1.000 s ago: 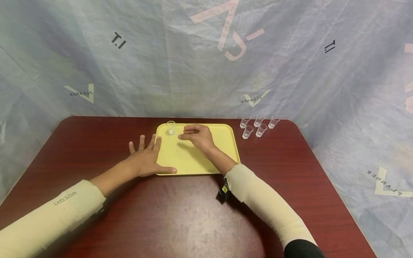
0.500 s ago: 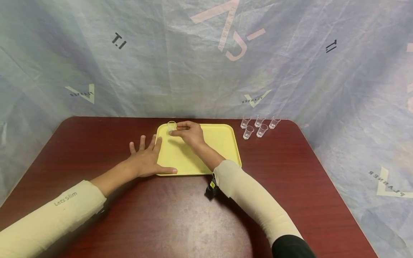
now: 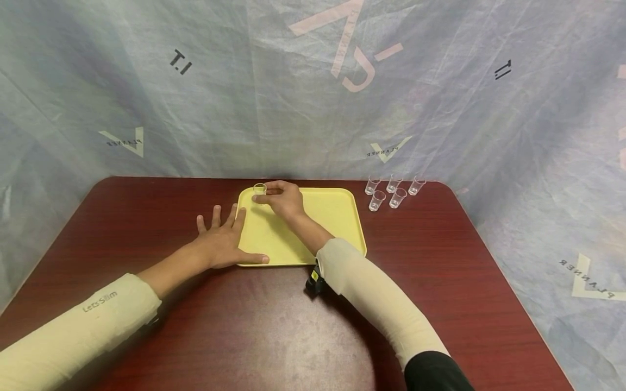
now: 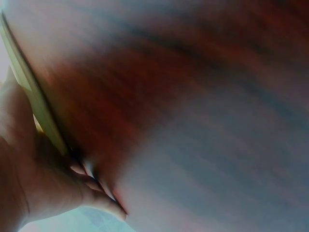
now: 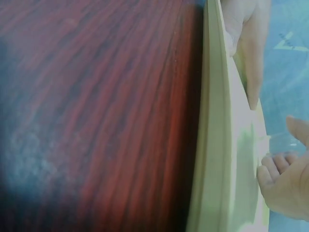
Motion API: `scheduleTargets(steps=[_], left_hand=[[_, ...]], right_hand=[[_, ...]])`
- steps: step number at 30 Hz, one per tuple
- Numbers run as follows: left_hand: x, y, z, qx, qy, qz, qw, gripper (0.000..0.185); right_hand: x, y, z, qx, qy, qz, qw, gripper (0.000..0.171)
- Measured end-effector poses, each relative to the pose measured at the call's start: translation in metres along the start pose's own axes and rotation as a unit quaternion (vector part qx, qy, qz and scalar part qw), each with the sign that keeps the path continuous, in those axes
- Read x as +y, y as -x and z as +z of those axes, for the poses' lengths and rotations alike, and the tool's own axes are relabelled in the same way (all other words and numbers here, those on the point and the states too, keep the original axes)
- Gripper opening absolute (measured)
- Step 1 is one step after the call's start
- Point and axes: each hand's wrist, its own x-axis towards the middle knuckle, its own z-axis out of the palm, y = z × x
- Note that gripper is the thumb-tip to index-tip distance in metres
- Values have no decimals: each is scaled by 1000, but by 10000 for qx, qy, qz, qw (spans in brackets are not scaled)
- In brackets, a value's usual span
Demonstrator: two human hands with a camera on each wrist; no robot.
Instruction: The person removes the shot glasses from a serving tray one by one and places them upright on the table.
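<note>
A yellow tray (image 3: pixel 335 217) lies on the dark red table (image 3: pixel 274 326). A small clear cup (image 3: pixel 260 189) stands upright at the tray's far left corner. My right hand (image 3: pixel 264 195) reaches across the tray and pinches this cup between thumb and fingers. My left hand (image 3: pixel 226 239) lies flat and spread at the tray's left edge, its thumb along the near rim. The left wrist view shows that hand (image 4: pixel 38 188) against the tray's rim (image 4: pixel 34 96). In the right wrist view the tray's edge (image 5: pixel 215 145) runs upward, with my right fingers (image 5: pixel 285 181) beside it.
Several more small clear cups (image 3: pixel 391 191) stand in a cluster on the table just right of the tray's far corner. A pale printed sheet (image 3: pixel 313 87) hangs close behind the table. The table's rounded corners lie at back left and back right.
My right hand has moved left across the tray from its middle to the cup and closed its fingers on it. The left hand has stayed put.
</note>
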Motion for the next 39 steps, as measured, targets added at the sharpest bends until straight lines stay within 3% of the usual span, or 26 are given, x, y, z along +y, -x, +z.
scheduleTargets(steps=[7,23,39], left_hand=[[0,1,-1,-10,-13,-2,10000,162],[1,3,-2,-72,123,14,9999,161],[1,3,-2,-66,152,22,9999,163]], right_hand=[[2,1,-4,-54,143,-134,9998,28],[13,17,-34,-552,750,-416,9948,36],[24,43,-68,-604,914,-581,9923,35]])
